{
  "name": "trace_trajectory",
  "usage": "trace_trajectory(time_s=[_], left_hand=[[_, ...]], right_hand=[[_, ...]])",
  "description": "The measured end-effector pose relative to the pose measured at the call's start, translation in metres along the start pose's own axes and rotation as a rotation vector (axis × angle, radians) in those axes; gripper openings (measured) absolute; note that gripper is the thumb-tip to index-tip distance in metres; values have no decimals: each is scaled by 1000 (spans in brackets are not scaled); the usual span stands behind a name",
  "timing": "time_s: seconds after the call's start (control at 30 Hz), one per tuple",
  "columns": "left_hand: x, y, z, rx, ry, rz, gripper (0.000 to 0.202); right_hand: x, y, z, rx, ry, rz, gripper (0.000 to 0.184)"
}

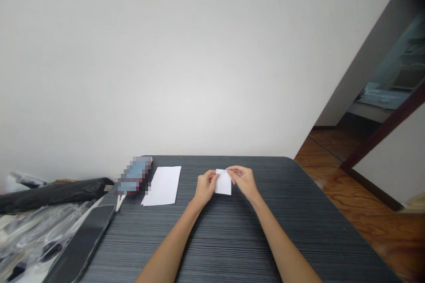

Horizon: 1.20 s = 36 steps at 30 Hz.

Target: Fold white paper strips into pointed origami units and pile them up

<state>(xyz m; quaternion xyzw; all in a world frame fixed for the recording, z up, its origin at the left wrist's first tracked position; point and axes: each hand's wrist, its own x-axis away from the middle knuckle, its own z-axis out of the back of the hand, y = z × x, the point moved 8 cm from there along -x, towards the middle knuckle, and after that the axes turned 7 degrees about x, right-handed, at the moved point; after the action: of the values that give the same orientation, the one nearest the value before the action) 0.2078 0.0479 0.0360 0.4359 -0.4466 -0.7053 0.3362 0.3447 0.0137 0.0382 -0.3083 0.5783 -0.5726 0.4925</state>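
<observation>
L hand pinching the L edge of a small white paper, thumb on top, fingers curled behind. R hand at its upper R corner, thumb + fingertips pinching there, other fingers loosely bent. Paper's roughly rectangular, between the 2 hands, around the mid of the dark streaky table, twd the far side; can't tell if its lower edge touches the tabletop. Both forearms reach in from the near side, bare.

To the L on the table: bigger white sheets, at least 2, edges slightly offset, lying flat, apart from L hand. Just L of those, a pixelated item, blue/red, can't ID, w/ a white strap at its near end. Nearer, along the L edge, a dark flat phone-like thing. Off the table's L side: black roll + clear plastic wrap. White wall behind, wood floor to R
</observation>
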Motion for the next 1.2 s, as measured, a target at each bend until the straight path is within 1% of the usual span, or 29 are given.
trace_trajectory(time_s=[0.07,0.13,0.23,0.3,0.33,0.4,0.47,0.53,0.63,0.73,0.87,0.97,1.07,1.2], left_hand=[[0,-8,-5,132,-64,74,29],[0,-14,-8,233,-79,124,30],[0,-18,-8,300,-39,126,29],[-1,-18,-5,300,2,107,27],[-1,-18,-3,293,27,95,27],[-1,-16,2,279,65,73,25],[-1,-14,5,269,90,62,24],[0,-13,6,266,111,68,24],[3,-13,7,260,156,89,25],[6,-13,5,250,198,104,24],[10,-13,2,247,231,110,23],[9,-13,-2,299,199,126,23],[6,-11,-6,428,141,151,23],[2,-9,-5,551,100,182,24]], right_hand=[[-1,1,8,67,45,15,22],[-1,-4,11,175,66,70,24],[4,-20,8,316,72,207,26],[6,-27,5,322,70,258,24],[6,-28,4,292,65,254,23],[5,-25,3,167,33,201,21],[3,-21,-1,12,-25,136,19],[3,-18,-6,-97,-83,88,18],[4,-18,-11,-165,-117,62,20],[5,-14,-15,-216,-99,43,23],[5,-3,-18,-198,-44,2,24],[4,-1,-17,-123,-27,33,21],[4,-4,-17,-44,-58,81,23],[6,-10,-16,72,-110,157,24]])
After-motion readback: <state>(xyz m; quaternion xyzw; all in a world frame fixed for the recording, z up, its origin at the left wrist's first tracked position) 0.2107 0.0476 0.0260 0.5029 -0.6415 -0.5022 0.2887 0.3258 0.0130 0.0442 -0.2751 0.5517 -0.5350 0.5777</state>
